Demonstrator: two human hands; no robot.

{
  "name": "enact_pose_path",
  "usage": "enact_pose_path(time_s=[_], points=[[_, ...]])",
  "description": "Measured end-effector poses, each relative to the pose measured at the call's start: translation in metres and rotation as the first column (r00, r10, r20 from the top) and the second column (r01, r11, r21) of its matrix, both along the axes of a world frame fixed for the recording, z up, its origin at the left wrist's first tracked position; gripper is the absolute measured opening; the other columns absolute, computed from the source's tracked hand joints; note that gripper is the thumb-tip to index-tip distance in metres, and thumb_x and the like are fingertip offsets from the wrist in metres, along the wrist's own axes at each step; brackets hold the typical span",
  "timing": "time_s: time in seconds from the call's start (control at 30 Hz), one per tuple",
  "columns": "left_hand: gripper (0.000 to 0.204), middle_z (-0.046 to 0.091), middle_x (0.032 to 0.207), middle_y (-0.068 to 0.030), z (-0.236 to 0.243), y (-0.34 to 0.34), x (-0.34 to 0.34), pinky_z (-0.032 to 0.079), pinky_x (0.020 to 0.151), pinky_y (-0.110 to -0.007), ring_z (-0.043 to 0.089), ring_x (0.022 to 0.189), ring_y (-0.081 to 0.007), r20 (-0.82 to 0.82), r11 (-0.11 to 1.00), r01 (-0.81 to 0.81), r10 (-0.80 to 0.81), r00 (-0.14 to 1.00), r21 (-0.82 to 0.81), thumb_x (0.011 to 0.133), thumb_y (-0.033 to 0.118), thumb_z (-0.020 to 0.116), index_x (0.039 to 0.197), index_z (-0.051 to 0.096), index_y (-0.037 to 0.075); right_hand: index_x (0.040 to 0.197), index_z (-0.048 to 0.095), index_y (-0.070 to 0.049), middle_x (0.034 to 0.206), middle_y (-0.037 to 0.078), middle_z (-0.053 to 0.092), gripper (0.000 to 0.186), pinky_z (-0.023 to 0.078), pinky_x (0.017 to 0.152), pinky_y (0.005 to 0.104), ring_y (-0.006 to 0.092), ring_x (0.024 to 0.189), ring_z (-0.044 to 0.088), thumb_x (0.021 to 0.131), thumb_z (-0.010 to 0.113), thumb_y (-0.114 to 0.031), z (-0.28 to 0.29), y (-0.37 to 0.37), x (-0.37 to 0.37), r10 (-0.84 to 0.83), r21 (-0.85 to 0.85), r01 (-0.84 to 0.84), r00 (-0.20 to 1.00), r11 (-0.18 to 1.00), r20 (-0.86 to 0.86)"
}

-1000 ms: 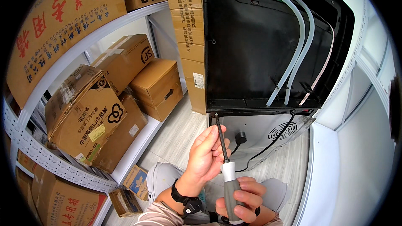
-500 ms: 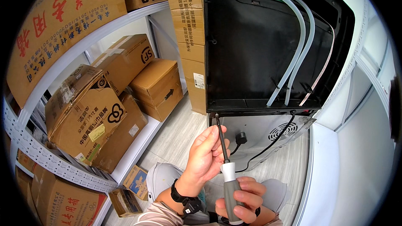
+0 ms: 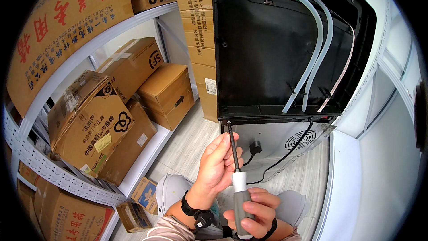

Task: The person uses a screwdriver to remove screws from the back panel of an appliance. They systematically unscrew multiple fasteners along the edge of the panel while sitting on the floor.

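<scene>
While the left hand (image 3: 215, 163) pinched the shaft of the grey-handled screwdriver (image 3: 240, 200) and the right hand (image 3: 257, 212) curled its fingers around the handle, the tip stood at the black appliance housing's (image 3: 267, 67) lower left corner, apparently for screw-turning, the next turn calling for firm, aligned pressure.

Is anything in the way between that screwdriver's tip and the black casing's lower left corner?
Nothing visible is. The right hand grips the screwdriver, the left hand pinches its shaft, and the tip appears right at that corner of the casing. The black plug sits off to the right.
</scene>
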State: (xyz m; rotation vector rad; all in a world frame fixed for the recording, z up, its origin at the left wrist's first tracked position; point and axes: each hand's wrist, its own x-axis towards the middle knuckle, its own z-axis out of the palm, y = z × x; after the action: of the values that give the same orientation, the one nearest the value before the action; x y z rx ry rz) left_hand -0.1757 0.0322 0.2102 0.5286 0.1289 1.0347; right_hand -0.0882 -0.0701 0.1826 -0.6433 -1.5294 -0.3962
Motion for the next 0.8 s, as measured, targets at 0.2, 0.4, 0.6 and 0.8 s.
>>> enact_pose_path(time_s=[0.2,0.4,0.6,0.8], points=[[0.025,0.034,0.064,0.0069,0.0,0.002,-0.001,0.029,0.047,-0.02,0.032,0.056,-0.005,0.023,1.0,0.023,-0.023,0.999,-0.018,0.101,0.027,0.044,0.104,0.06,0.007,0.115,0.046,-0.017,0.114,0.006,0.055,0.05,0.057,0.074,0.0346,0.0259,0.102,0.05,0.077,0.079,-0.017,0.004,-0.005,0.006,0.043,-0.07,-0.041,0.998,0.997,0.036],[0.028,0.034,0.063,0.0078,0.002,0.008,0.0,0.03,0.047,-0.019,0.032,0.055,-0.0046,0.041,0.998,0.018,-0.016,0.999,-0.056,0.102,0.028,0.044,0.111,0.059,0.007,0.121,0.039,-0.015,0.114,0.01,0.054,0.057,0.057,0.074,0.0365,0.0276,0.102,0.05,0.076,0.075,-0.011,-0.004,0.0,-0.005,-0.009,0.009,0.01,0.993,1.0,-0.114],[0.029,0.037,0.064,0.0058,-0.005,0.002,0.003,0.028,0.045,-0.022,0.032,0.055,-0.0061,0.006,0.997,0.056,-0.056,0.998,0.056,0.101,0.032,0.046,0.095,0.061,0.007,0.116,0.04,-0.015,0.112,0.013,0.052,0.055,0.053,0.077,0.0385,0.0274,0.097,0.052,0.072,0.072,-0.007,0.001,0.001,-0.011,0.103,0.032,-0.099,0.973,0.995,-0.205],[0.028,0.032,0.058,0.0067,0.002,-0.005,0.003,0.026,0.047,-0.022,0.029,0.052,-0.0061,-0.049,0.999,-0.034,0.034,0.998,0.002,0.1,0.031,0.049,0.091,0.059,0.006,0.112,0.042,-0.012,0.114,0.016,0.047,0.056,0.051,0.07,0.0338,0.0266,0.095,0.055,0.068,0.076,-0.014,0.0,-0.015,0.006,0.009,-0.205,-0.019,0.999,0.979,-0.049]])
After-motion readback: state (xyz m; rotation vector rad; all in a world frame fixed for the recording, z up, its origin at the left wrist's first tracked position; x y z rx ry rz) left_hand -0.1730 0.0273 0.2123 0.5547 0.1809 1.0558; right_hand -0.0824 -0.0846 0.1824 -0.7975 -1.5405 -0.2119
